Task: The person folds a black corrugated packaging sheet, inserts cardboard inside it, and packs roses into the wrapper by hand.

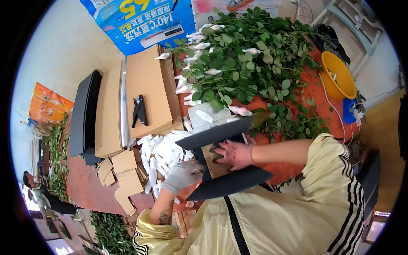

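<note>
My right hand [235,155], in a pink glove with dark fingertips, lies with fingers spread on a brown cardboard piece [217,169]. That piece sits inside a black folded board [229,183], whose two long flaps stand up on the far and near sides. At the board's left end is my left hand [182,177], in a pale glove. Its fingers are curled together, and what they grip, if anything, is hidden. Beside it lies a heap of white paper sleeves [160,152]. Just beyond the board is a clear plastic box [208,114] with a white sleeve on it.
Leafy rose stems [255,63] with white-wrapped heads cover the back right. Stacked cardboard sheets [148,91] carry a black stapler [139,111]. Black boards [85,112] stand farther left. A yellow basin [338,74] is at right; another person [46,197] is at far left.
</note>
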`<state>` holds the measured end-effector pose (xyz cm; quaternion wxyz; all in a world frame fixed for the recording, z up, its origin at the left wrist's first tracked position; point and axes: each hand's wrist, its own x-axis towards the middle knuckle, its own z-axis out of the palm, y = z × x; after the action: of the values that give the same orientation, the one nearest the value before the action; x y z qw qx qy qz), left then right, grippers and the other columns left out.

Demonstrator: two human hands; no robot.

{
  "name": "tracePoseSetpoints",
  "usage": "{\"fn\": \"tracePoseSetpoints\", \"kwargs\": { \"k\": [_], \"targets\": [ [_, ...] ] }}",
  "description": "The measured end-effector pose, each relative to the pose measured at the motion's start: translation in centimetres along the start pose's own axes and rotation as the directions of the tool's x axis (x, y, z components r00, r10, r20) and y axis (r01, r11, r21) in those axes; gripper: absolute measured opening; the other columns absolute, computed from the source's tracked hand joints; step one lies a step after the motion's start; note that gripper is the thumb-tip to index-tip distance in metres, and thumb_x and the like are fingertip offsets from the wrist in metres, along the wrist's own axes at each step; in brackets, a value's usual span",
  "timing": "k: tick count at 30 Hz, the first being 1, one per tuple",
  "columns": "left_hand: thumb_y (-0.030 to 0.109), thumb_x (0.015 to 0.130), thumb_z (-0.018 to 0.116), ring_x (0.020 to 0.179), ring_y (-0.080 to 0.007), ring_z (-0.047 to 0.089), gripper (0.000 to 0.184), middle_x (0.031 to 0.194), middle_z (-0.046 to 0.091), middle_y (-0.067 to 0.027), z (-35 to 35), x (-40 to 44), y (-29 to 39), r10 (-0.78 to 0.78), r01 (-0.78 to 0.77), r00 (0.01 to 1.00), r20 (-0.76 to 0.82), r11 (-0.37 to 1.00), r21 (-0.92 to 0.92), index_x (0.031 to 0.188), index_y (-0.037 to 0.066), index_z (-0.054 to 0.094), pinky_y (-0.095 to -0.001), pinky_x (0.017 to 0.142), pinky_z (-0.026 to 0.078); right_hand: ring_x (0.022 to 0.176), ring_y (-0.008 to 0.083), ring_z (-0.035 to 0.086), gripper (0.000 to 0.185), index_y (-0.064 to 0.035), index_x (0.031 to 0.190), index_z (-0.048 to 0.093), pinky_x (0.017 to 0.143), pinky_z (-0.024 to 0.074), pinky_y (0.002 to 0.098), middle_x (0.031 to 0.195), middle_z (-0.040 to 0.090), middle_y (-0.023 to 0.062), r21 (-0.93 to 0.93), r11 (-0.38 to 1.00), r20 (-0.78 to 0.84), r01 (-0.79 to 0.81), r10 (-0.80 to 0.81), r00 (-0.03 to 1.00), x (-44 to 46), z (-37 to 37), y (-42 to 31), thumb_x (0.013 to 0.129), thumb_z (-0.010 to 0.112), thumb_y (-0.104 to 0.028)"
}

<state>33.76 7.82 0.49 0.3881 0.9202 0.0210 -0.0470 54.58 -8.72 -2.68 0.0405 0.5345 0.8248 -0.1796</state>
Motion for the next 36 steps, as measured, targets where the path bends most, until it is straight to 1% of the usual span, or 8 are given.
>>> {"fn": "tracePoseSetpoints", "kwargs": {
  "k": [11,13,18,19,22,24,27,36],
  "targets": [
    [0.046,0.076,0.061,0.088,-0.0243,0.063,0.035,0.095,0.064,-0.0081,5.8,5.1,-0.1,-0.219,0.061,0.937,0.272,0.869,0.491,0.095,0.017,0.06,-0.0407,0.075,0.048,0.121,0.0333,0.042,0.055,-0.0151,0.122,0.052,0.098,0.0349,0.0454,0.132,0.043,0.017,0.063,0.987,0.003,-0.151,0.151,0.988,-0.4,-0.8,0.4,0.073,0.063,-0.037],
    [0.045,0.075,0.061,0.087,-0.0251,0.063,0.036,0.094,0.064,-0.0084,5.6,5.9,-0.4,-0.251,0.089,0.927,0.28,0.869,0.487,0.096,0.016,0.06,-0.0411,0.074,0.048,0.111,0.0293,0.051,0.044,-0.0092,0.114,0.056,0.094,0.0398,0.0391,0.117,0.055,0.0167,0.678,0.725,0.353,-0.123,-0.175,0.919,-3.1,-7.2,1.0,0.076,0.064,-0.03],
    [0.045,0.074,0.06,0.084,-0.0278,0.064,0.037,0.09,0.065,-0.0102,4.6,6.8,0.1,-0.258,0.077,0.887,0.383,0.9,0.429,0.094,0.013,0.06,-0.0417,0.073,0.049,0.087,0.014,0.061,0.033,0.0,0.097,0.064,0.073,0.049,0.0264,0.092,0.066,0.0116,0.964,0.103,-0.241,0.244,-0.041,0.97,-11.9,-16.1,7.6,0.074,0.068,-0.025],
    [0.045,0.074,0.06,0.084,-0.0278,0.064,0.037,0.09,0.065,-0.0102,4.7,7.0,0.0,-0.243,0.056,0.887,0.393,0.901,0.43,0.094,0.013,0.06,-0.0417,0.073,0.049,0.083,0.0143,0.062,0.026,-0.0025,0.085,0.067,0.074,0.0484,0.0262,0.087,0.067,0.0108,0.9,0.407,-0.144,-0.157,0.616,0.775,-11.6,-15.6,7.6,0.071,0.066,-0.025],
    [0.046,0.07,0.065,0.076,-0.0312,0.063,0.036,0.078,0.063,-0.0119,5.2,6.1,-0.7,-0.211,0.084,0.919,0.333,0.93,0.357,0.079,0.013,0.057,-0.0437,0.067,0.048,0.097,0.0298,0.06,0.069,-0.002,0.113,0.053,0.082,0.0472,0.0382,0.108,0.06,0.0161,0.088,0.687,-0.104,-0.721,0.726,0.68,-8.2,-5.6,13.0,0.06,0.068,-0.043],
    [0.048,0.07,0.063,0.081,-0.0293,0.063,0.038,0.083,0.065,-0.0112,5.4,6.1,-0.8,-0.217,0.067,0.923,0.317,0.904,0.422,0.083,0.012,0.06,-0.0424,0.07,0.048,0.105,0.0319,0.055,0.081,0.0012,0.123,0.046,0.089,0.0439,0.0368,0.116,0.052,0.0225,0.118,0.715,0.193,-0.689,0.664,0.722,-8.0,-2.1,13.0,0.063,0.064,-0.05],
    [0.046,0.067,0.067,0.073,-0.0302,0.062,0.036,0.076,0.063,-0.0104,6.8,5.5,-2.5,-0.139,0.048,0.964,0.228,0.931,0.363,0.077,0.013,0.058,-0.0431,0.065,0.048,0.102,0.0292,0.053,0.061,-0.0014,0.129,0.043,0.091,0.0398,0.0472,0.112,0.053,0.0171,-0.101,0.681,-0.298,-0.725,0.675,0.675,-8.5,5.3,11.7,0.073,0.047,-0.024],
    [0.049,0.066,0.068,0.075,-0.0298,0.062,0.04,0.075,0.063,-0.0103,7.0,6.0,-3.0,-0.258,0.102,0.898,0.357,0.91,0.402,0.079,0.013,0.058,-0.0427,0.067,0.046,0.084,0.0238,0.061,0.031,-0.0103,0.098,0.062,0.071,0.0488,0.0344,0.086,0.063,0.0082,0.137,0.528,-0.563,-0.838,0.738,0.373,-15.4,-1.0,11.0,0.068,0.057,-0.018]
  ]
}}
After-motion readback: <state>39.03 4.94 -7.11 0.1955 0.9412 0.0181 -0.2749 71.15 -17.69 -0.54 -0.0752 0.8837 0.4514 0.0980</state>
